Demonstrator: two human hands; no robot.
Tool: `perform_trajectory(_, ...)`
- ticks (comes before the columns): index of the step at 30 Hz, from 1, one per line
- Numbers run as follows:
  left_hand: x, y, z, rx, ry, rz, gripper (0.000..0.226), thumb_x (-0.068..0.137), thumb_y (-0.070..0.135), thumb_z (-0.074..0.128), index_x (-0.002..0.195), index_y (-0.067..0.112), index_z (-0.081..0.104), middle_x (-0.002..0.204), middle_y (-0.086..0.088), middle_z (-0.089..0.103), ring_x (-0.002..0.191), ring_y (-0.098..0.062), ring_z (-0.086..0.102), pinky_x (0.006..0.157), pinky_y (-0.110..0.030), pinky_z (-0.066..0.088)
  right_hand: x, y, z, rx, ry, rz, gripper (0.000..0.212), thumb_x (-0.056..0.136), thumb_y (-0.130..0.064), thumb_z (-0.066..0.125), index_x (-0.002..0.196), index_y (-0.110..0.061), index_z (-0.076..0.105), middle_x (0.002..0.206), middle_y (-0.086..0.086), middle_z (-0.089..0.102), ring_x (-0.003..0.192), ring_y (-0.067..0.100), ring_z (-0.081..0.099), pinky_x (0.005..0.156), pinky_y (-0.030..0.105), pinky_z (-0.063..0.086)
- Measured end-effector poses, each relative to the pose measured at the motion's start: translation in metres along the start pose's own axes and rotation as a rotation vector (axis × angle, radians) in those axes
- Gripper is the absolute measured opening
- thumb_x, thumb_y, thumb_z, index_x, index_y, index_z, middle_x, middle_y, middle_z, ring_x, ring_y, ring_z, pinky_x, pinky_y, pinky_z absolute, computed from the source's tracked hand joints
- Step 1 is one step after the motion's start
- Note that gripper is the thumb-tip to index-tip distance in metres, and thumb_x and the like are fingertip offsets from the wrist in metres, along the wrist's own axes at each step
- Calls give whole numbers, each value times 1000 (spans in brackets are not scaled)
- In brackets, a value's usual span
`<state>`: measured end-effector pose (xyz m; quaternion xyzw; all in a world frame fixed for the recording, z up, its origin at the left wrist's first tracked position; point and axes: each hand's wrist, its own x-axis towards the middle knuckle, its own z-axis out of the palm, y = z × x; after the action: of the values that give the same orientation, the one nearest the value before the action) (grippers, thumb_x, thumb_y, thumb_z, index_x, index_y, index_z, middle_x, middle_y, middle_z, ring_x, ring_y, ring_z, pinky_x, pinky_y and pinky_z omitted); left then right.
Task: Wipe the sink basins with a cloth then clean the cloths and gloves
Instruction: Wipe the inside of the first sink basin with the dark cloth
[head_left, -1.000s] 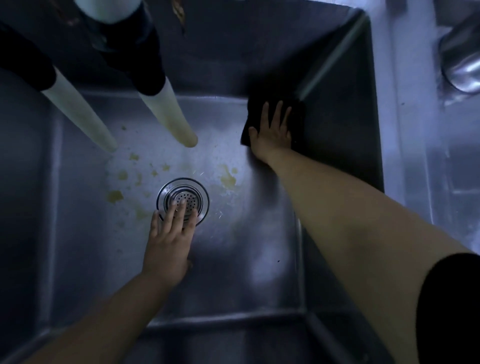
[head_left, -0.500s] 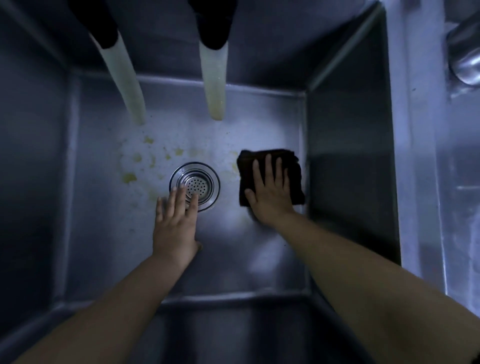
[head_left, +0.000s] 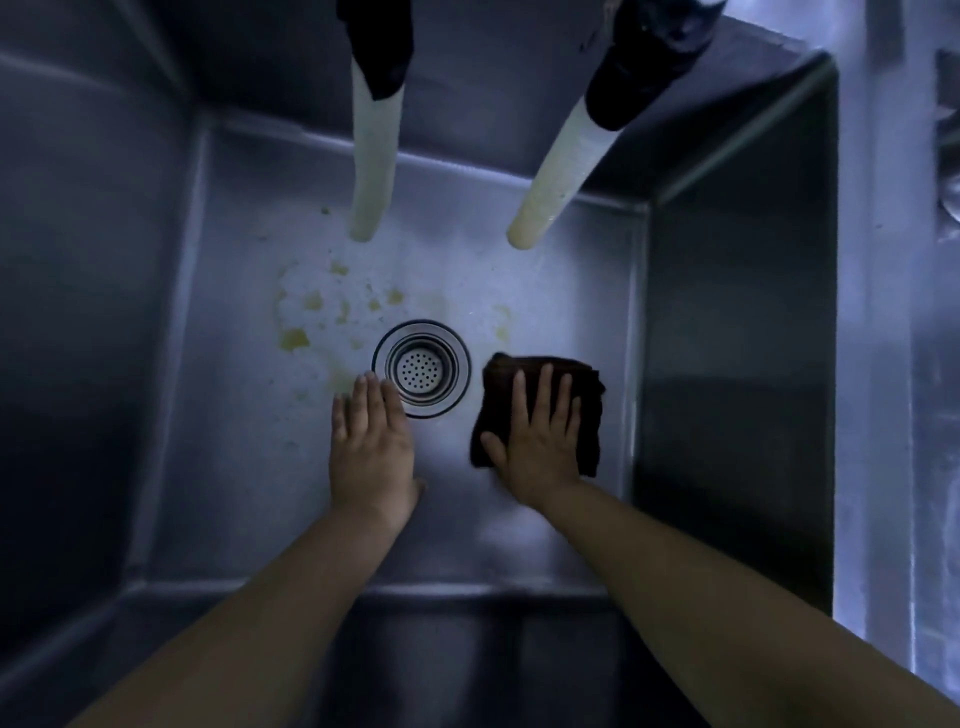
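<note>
I look down into a deep steel sink basin. A folded dark cloth lies on the basin floor right of the round drain strainer. My right hand presses flat on the cloth with straight, spread fingers. My left hand rests flat on the bare floor, its fingertips at the drain's left rim. Yellowish stains mark the floor left of and behind the drain.
Two pale hoses with dark upper ends hang down from above the back wall. The right basin wall stands close to the cloth. A steel rim runs along the right.
My right hand has dragged the cloth from the far right corner toward me, to beside the drain. The left hand has stayed at the drain. The camera view has shifted.
</note>
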<state>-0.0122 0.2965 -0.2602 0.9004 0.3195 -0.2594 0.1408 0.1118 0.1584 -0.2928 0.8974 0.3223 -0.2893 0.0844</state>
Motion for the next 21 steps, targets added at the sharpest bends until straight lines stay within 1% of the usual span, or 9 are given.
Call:
perform_trajectory(2,0,-1,0,3,7,3,116,72,47,69,147,-1,-5,157,-19,-3,146,-29,-5,116,-43,-9,27,-3,-14,16,40,25,85,92,-57,35,147,-18,-16,154,19,-22,139,40,-23,106,45,-25)
perform_trajectory(4,1,-2,0,4,17,7,117,70,48,71,148,-1,-3,157,-18,-2,146,-29,-4,116,-43,-8,54,-3,-30,27,76,28,84,92,-57,36,149,-17,-12,155,20,-18,140,41,-19,110,48,-18)
perform_trajectory(6,2,-2,0,18,16,14,118,70,50,70,148,-1,-2,157,-19,-2,146,-30,-3,116,-44,-8,79,-3,-47,28,111,32,83,93,-57,35,150,-17,-10,155,20,-16,141,41,-17,111,50,-15)
perform_trajectory(12,4,-2,2,50,-8,0,121,70,54,70,147,-1,-5,157,-20,-6,146,-30,-6,115,-45,-10,145,-3,-94,17,168,-3,79,94,-55,33,150,-20,-10,157,16,-13,142,38,-16,113,51,-11)
perform_trajectory(14,5,-2,3,53,-11,-5,123,69,54,70,147,-1,-8,157,-19,-7,146,-30,-6,115,-46,-10,160,-3,-106,17,185,-37,79,94,-55,33,150,-20,-10,156,16,-16,143,36,-16,114,51,-9)
perform_trajectory(17,5,-2,4,55,-12,-9,124,69,55,70,146,-2,-10,157,-19,-7,145,-30,-7,115,-48,-9,171,-3,-115,-4,194,-71,79,93,-57,30,150,-21,-12,155,15,-21,143,34,-18,114,51,-7)
perform_trajectory(21,5,-1,5,56,-1,-8,124,68,55,70,147,-1,-8,157,-17,-4,146,-29,-6,116,-49,-7,169,-3,-110,-16,171,-73,78,93,-58,29,149,-24,-13,156,14,-21,142,33,-20,113,50,-10)
